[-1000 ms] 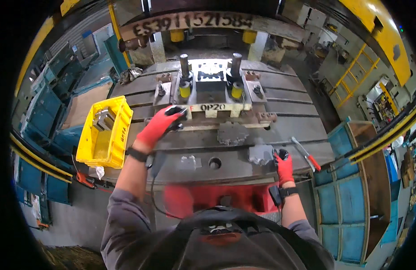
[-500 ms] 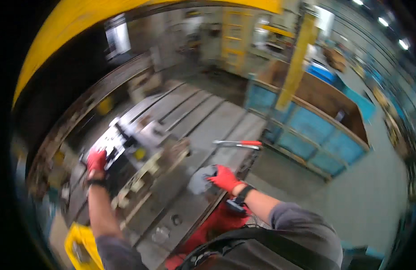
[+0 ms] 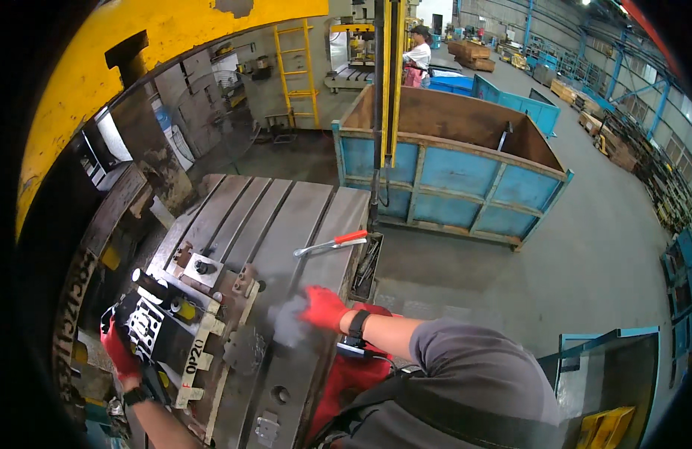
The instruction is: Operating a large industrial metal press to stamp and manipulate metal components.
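Observation:
My right hand point(image 3: 325, 309) wears a red glove and closes on a grey rag point(image 3: 288, 323). The rag is blurred and lies against the slotted metal table point(image 3: 275, 251). At the left, my red-gloved left hand point(image 3: 120, 350) has its fingers closed at the edge of a shiny sheet-metal part point(image 3: 145, 328) with holes; some fingertips are hidden. Between my hands stands a die block with a notched, cream-coloured plate point(image 3: 198, 361). A dark cylinder point(image 3: 149, 283) lies across the far end of the shiny part.
A silver tool with a red handle point(image 3: 350, 236) rests on the table. Beyond the table's right edge is a long tray point(image 3: 368, 266) of metal pieces. A large blue bin point(image 3: 454, 187) stands behind a yellow post point(image 3: 393, 82). A person point(image 3: 418, 56) stands farther back.
My view has turned to the right and steadied. My right hand and the rag have moved across the table, away from its right edge. My left hand remains beside the shiny part.

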Demonstrator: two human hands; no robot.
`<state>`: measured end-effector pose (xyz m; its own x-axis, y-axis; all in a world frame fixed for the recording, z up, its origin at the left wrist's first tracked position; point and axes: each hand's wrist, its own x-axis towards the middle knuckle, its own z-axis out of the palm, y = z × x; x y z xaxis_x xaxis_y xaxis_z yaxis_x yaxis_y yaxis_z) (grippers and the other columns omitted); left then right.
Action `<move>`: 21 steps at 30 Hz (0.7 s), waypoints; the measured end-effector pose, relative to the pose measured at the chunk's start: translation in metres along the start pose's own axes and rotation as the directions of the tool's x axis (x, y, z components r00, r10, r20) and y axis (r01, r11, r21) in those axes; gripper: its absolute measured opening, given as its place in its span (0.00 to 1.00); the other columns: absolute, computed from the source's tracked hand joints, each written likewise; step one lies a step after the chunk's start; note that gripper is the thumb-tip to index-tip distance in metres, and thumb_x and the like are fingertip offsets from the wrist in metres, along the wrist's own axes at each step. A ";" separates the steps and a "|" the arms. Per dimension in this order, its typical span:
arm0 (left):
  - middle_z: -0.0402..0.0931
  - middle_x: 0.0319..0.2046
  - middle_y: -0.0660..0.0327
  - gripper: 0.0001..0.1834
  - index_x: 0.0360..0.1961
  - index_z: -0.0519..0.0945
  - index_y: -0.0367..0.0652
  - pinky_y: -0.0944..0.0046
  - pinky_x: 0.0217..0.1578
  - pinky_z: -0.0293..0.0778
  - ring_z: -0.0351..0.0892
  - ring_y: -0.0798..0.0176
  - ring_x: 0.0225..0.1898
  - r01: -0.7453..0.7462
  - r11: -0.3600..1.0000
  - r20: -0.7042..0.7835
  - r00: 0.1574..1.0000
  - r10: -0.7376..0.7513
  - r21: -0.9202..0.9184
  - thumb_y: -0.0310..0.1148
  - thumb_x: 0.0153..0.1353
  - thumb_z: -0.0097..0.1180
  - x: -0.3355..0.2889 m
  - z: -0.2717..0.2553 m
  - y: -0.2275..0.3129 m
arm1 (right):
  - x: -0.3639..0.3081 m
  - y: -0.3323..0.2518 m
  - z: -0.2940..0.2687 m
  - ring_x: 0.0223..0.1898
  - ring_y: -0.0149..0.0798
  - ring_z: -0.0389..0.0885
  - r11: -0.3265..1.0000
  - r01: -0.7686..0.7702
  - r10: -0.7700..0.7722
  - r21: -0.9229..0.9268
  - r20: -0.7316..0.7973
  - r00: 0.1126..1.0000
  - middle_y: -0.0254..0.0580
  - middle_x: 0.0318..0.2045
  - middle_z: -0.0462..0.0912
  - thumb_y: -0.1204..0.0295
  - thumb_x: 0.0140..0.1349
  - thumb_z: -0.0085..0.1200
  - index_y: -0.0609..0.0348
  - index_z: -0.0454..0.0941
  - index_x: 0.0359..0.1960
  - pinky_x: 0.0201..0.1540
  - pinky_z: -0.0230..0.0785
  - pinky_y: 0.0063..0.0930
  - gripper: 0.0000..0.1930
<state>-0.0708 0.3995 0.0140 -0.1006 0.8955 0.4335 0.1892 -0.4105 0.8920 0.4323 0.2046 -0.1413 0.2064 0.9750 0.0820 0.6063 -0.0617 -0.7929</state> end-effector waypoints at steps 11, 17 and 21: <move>0.76 0.37 0.70 0.13 0.45 0.77 0.40 0.75 0.32 0.67 0.71 0.77 0.34 0.499 0.867 -0.103 0.862 -0.497 -0.009 0.29 0.59 0.51 -0.286 0.043 0.105 | 0.025 0.042 0.013 0.25 0.29 0.68 0.880 -0.145 0.043 0.452 0.229 0.973 0.28 0.21 0.75 0.64 0.57 0.53 0.59 0.79 0.27 0.28 0.63 0.30 0.11; 0.74 0.26 0.70 0.08 0.37 0.78 0.39 0.73 0.24 0.65 0.68 0.77 0.24 0.511 0.852 -0.169 0.835 -0.523 -0.113 0.27 0.55 0.52 -0.390 0.041 0.073 | 0.052 0.060 0.013 0.24 0.28 0.74 0.776 -0.288 0.096 0.561 0.346 0.933 0.32 0.24 0.79 0.63 0.58 0.53 0.59 0.80 0.32 0.27 0.65 0.26 0.12; 0.77 0.29 0.66 0.11 0.39 0.78 0.39 0.71 0.30 0.69 0.72 0.73 0.29 0.521 0.849 -0.247 0.814 -0.526 -0.090 0.25 0.53 0.55 -0.418 0.051 0.043 | 0.071 0.079 0.021 0.22 0.30 0.71 0.946 -0.140 0.099 0.294 0.149 0.984 0.34 0.22 0.78 0.65 0.56 0.56 0.63 0.79 0.30 0.27 0.64 0.28 0.11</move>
<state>0.0295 0.0170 -0.1356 -0.4223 0.9025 -0.0851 0.0197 0.1030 0.9945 0.4788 0.2731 -0.2106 0.1490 0.9849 -0.0879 0.3190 -0.1320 -0.9385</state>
